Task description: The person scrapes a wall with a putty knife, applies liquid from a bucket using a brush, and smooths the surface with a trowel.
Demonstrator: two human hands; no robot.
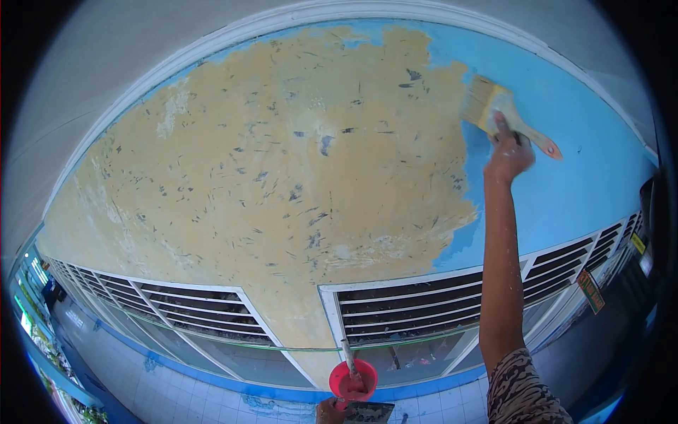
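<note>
My right hand (510, 154), raised high at the right, is closed around a wide paintbrush (503, 112). Its bristles point left, at the border between blue paint (558, 141) and the yellowish bare wall (282, 155); slight blur hides whether they touch. Low in the middle, my left hand (329, 411) is closed at the side of a red plastic container (342, 381), its fingers partly cut off by the frame edge. A paint-smeared stick or handle (349, 359) leans out of this container. A dark flat piece (370, 412) lies just beside it.
Louvred windows (191, 311) with white frames run below the painted wall. A green line (296, 348) stretches across them. White moulding (311, 14) borders the ceiling. Tiled floor (169, 396) lies far below, and a small sign (591, 291) hangs at the right.
</note>
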